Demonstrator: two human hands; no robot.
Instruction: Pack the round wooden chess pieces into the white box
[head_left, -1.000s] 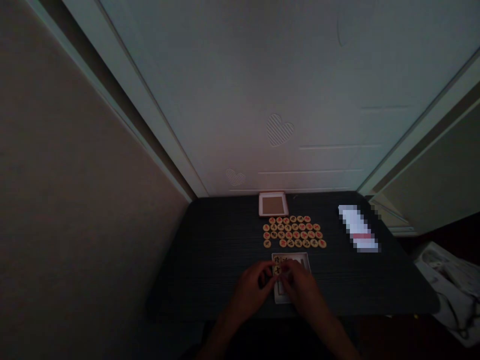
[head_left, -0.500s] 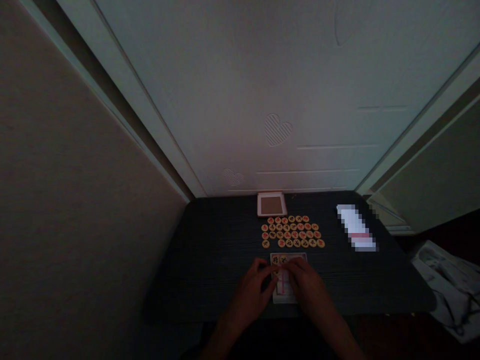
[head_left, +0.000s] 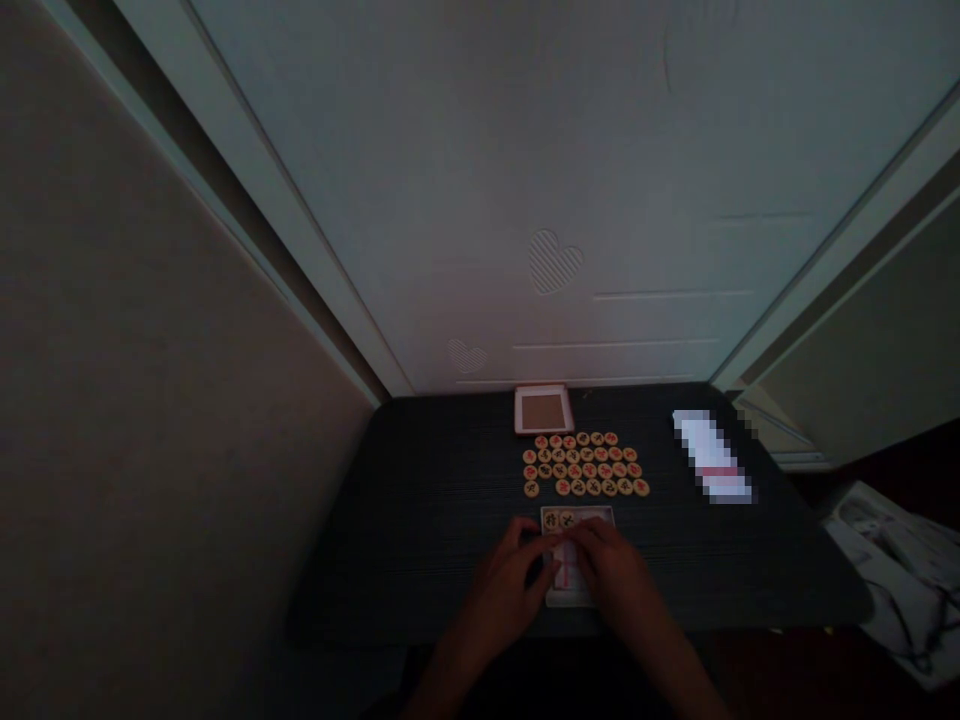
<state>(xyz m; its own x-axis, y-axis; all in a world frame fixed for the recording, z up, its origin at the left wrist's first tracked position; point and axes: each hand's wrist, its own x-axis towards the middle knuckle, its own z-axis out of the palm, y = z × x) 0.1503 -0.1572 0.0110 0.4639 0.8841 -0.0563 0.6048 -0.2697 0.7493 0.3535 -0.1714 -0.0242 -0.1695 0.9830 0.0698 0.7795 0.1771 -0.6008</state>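
Note:
Both hands meet over a shallow white box (head_left: 608,602) near the table's front edge. Two round Chinese chess pieces (head_left: 568,520) lie side by side in its far left corner. My left hand (head_left: 510,578) is over the box's left side, its fingers bent and thumb below them. Its fingertips touch or nearly touch those of my right hand (head_left: 611,568), which curls in from the right. Whatever sits between the fingertips is hidden. Beneath them, a white sheet with pink marks (head_left: 568,568) shows in the box. Beyond it, several rows of Chinese chess pieces (head_left: 590,470) lie face up.
A box lid (head_left: 544,411) with a brown inside lies at the back of the dark table (head_left: 427,480), against a white panel (head_left: 480,200). To the right is a pixelated bright object (head_left: 712,456). A white bag-like item (head_left: 892,590) lies beyond the table's right edge.
The left fingers have shifted slightly over the box, and a pale piece glimpsed beneath them is now covered. The rows and the two boxed pieces stay put.

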